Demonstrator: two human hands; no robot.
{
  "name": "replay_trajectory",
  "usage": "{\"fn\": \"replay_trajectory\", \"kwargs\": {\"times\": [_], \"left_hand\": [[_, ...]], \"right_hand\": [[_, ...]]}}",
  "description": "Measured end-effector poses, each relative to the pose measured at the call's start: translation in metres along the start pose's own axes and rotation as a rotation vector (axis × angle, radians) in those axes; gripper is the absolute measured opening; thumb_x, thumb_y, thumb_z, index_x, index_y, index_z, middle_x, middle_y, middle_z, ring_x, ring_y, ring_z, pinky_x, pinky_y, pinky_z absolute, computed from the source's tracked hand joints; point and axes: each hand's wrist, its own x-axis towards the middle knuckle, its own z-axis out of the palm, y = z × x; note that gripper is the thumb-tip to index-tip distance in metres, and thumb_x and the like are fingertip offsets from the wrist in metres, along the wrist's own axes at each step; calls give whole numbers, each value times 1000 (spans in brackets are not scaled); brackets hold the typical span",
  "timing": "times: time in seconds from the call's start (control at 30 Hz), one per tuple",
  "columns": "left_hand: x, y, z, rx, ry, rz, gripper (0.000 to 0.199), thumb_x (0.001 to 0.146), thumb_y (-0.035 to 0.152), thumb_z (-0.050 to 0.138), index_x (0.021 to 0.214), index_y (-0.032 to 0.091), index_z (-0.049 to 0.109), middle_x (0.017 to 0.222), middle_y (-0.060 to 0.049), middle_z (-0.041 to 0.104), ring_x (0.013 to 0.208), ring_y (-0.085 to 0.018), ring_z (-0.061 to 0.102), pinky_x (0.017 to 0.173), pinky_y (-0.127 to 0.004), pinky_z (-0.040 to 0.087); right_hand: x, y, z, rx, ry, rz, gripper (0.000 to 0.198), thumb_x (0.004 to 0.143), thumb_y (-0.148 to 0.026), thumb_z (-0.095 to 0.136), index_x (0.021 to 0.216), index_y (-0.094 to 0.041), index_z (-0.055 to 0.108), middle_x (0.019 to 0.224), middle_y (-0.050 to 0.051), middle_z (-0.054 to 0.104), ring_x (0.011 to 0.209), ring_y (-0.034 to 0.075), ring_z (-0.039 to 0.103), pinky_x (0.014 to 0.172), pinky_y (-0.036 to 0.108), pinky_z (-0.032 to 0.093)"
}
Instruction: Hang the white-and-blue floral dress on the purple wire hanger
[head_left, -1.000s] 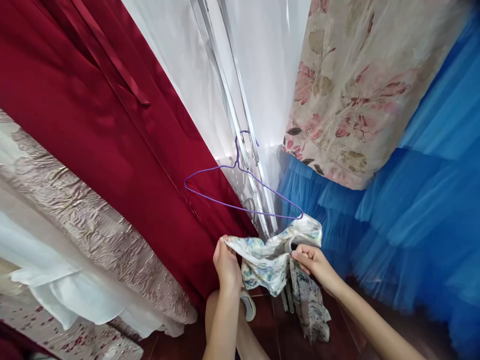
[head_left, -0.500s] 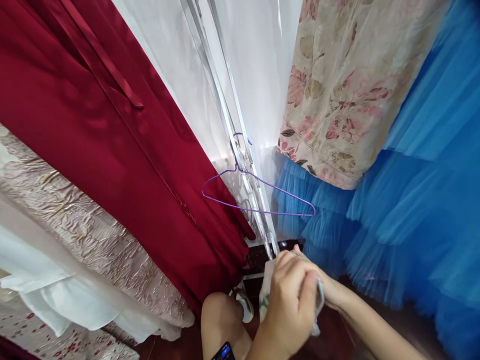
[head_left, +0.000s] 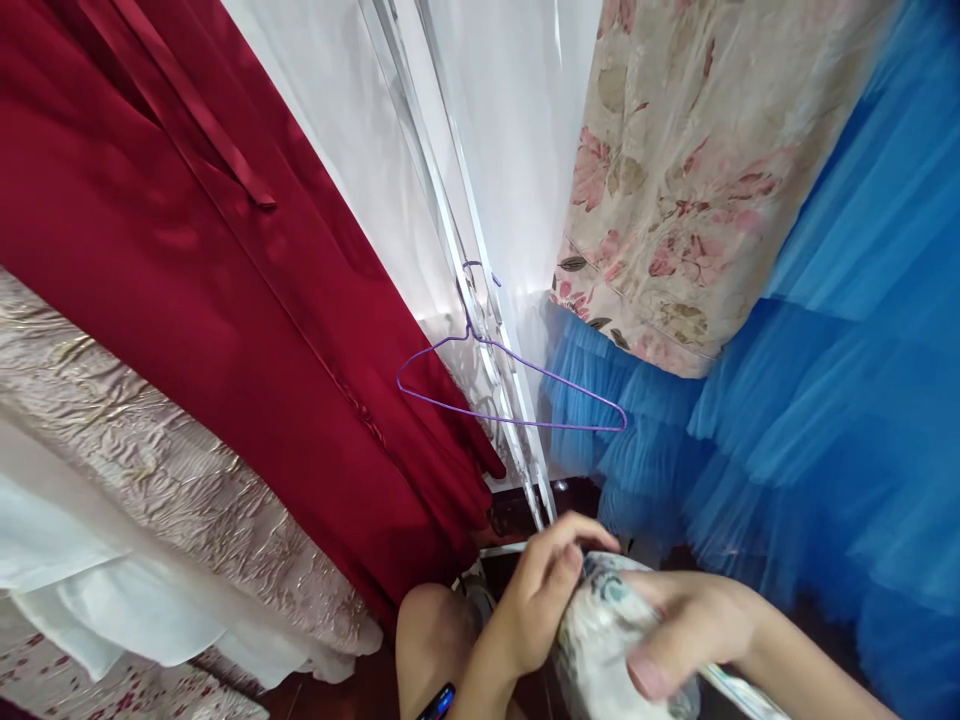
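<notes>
Low in the view, both my hands are on a bunched white cloth (head_left: 604,650) with a grey-green print. My left hand (head_left: 536,590) lies along its left side, fingers curled over the top edge. From the right, my right hand (head_left: 694,625) grips the cloth, its thumb pressed on the front and its fingers partly hidden. A pale shiny strip (head_left: 739,690) sticks out below my right wrist; what it is I cannot tell. Beyond the hands, a purple wire hanger (head_left: 517,425) hangs bare on a white metal rack (head_left: 457,220).
To the left hang a long red garment (head_left: 247,330), a pale textured one (head_left: 180,490) and white layered fabric (head_left: 67,560). A floral garment (head_left: 675,200) and blue tulle (head_left: 840,430) hang on the right. My bare knee (head_left: 431,640) is at the bottom.
My hands, stacked together before, have moved apart, the right one rightward. More of the bunched cloth shows between them. The hanger and garments stay nearly the same, with a slight camera shift.
</notes>
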Motion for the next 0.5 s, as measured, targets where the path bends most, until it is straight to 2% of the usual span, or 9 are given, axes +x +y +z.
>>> {"fn": "replay_trajectory", "kwargs": {"times": [0.03,0.1,0.2,0.27,0.33,0.43,0.5], "left_hand": [[-3,-13,0,-27,-75,-115,58,96,65,39,109,18,70,108,-11,66,107,-26,58,100,-37,41],[-11,-37,1,-54,-84,-310,71,84,80,45,101,16,70,95,-9,64,92,-23,57,89,-35,44],[-18,-52,-7,-166,-197,-309,69,72,81,60,80,13,67,70,-3,52,67,-14,46,65,-27,38],[-20,-47,-19,-228,-320,-283,62,69,74,70,72,12,65,65,-2,48,62,-11,41,59,-25,33],[-23,-37,-31,-221,-348,-338,58,62,66,80,73,12,63,67,-1,49,64,-11,41,59,-24,32],[-30,-28,-40,-112,-201,-468,62,51,58,90,85,15,63,79,-1,57,75,-14,49,66,-23,39],[-36,-24,-42,-71,-67,-492,64,51,53,91,95,16,63,93,-3,63,87,-19,55,76,-26,45]], "right_hand": [[-3,-8,0,-99,-97,20,48,69,-52,83,88,-11,69,76,3,60,69,14,53,71,23,48],[-12,-25,0,-216,-219,40,53,74,-60,76,88,-10,67,76,5,58,70,17,52,73,27,50],[-32,-49,1,-299,-206,99,53,77,-60,72,83,-8,69,74,6,57,67,17,50,71,27,50],[-46,-62,-2,-321,-113,134,48,77,-56,75,82,-8,73,70,5,58,61,15,49,63,25,49],[-58,-75,-11,-339,45,80,46,76,-55,76,83,-10,77,66,5,62,55,13,49,54,23,45],[-64,-98,-30,-361,355,-124,45,75,-56,75,78,-12,79,62,5,66,52,11,54,49,21,40],[-57,-117,-42,-339,519,-224,42,76,-53,74,72,-11,77,59,4,67,50,10,57,48,20,38]]}}
